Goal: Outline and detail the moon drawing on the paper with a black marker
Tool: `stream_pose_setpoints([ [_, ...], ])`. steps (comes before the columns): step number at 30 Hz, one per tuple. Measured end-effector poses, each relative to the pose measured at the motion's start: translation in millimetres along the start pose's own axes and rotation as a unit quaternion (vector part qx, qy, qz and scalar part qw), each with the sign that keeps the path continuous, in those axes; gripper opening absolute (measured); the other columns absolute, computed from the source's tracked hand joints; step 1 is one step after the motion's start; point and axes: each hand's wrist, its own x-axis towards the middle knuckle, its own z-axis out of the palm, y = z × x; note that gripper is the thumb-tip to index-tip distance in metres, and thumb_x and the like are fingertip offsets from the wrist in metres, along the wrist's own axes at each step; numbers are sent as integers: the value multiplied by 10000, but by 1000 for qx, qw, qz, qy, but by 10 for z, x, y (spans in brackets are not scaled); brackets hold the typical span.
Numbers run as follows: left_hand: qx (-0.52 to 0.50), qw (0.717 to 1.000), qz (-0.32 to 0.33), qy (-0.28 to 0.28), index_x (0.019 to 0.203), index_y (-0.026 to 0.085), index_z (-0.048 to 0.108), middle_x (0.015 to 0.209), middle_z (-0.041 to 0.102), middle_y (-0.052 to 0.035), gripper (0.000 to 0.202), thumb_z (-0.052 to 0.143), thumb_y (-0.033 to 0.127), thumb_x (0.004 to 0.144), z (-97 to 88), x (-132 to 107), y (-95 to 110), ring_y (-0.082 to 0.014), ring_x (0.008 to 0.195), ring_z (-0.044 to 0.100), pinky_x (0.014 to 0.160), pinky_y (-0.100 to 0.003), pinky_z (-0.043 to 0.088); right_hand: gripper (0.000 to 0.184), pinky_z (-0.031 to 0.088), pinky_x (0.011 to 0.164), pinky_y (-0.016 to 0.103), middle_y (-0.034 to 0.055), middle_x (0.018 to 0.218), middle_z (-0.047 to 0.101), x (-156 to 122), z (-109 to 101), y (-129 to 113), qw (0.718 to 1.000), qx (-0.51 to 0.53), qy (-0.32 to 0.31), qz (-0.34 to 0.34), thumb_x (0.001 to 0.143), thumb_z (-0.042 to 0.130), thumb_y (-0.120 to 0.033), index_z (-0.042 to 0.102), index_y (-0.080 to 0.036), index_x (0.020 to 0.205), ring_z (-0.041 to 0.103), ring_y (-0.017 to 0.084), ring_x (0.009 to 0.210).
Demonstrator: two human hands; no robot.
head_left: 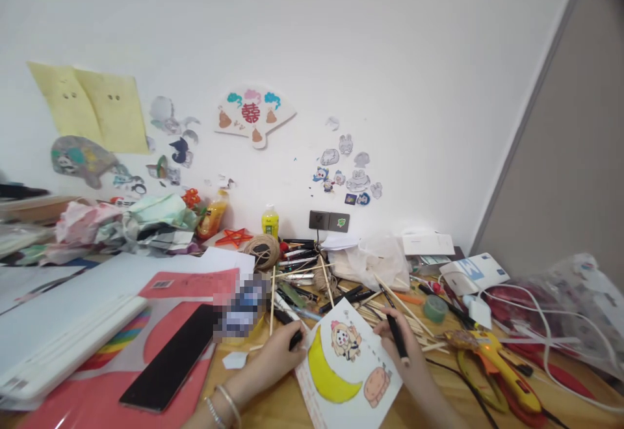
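Note:
A white card [347, 382] with a yellow crescent moon, a small costumed figure and a pink round creature lies tilted before me on the wooden table. My right hand [400, 338] grips a black marker [397, 337] at the card's right edge; its thin end points away from me. At the card's left edge, my left hand [280, 354] is closed around a short black marker cap [296, 340], partly hidden by the fingers. A bracelet and a bangle circle the left wrist. Beside the left hand sits a small white paper scrap [234, 360].
Wooden sticks [375, 305] and loose pens crowd the table beyond the card. To the right are a yellow glue gun [507, 370], green tape [435, 309] and a white cable. A black phone [173, 357] rests on a red package at left. Twine [262, 251] stands near the wall.

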Motion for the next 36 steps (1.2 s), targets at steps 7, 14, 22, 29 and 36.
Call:
stream_pose_setpoints([
  [7,34,999,5,-6,724,167,521,735,572,6,74,480,157,663,-36,-24,37,-149,706,496,636,-228,383,270,465,600,286,13,707,606,-31,22,-113,998,-65,7,4,816,528,-363,465,-213,1032,583,190,636],
  [14,43,998,33,13,711,164,525,745,599,-15,83,450,154,679,-44,-6,38,-160,703,514,643,-243,397,367,484,625,307,30,730,622,-27,57,-229,992,-66,77,79,831,510,-462,515,-197,1085,594,202,669],
  [22,14,999,36,30,720,164,534,726,558,-11,105,452,184,657,-29,17,30,-165,698,489,658,-263,391,423,479,691,344,51,795,645,-63,73,-405,997,-43,65,5,827,473,-550,647,-203,993,585,203,689],
  [29,-32,996,35,70,662,183,477,661,508,16,53,479,229,638,-33,21,112,-152,653,468,626,-259,383,292,422,458,250,-17,508,579,-282,276,-493,982,70,-126,120,792,579,-475,635,-189,809,530,137,442],
  [36,-37,999,8,29,726,178,515,681,507,20,122,523,280,660,-65,-24,134,-154,656,458,615,-251,361,379,351,364,187,-4,591,621,-320,382,-535,962,86,-176,191,701,641,-535,591,-179,820,480,87,394],
])
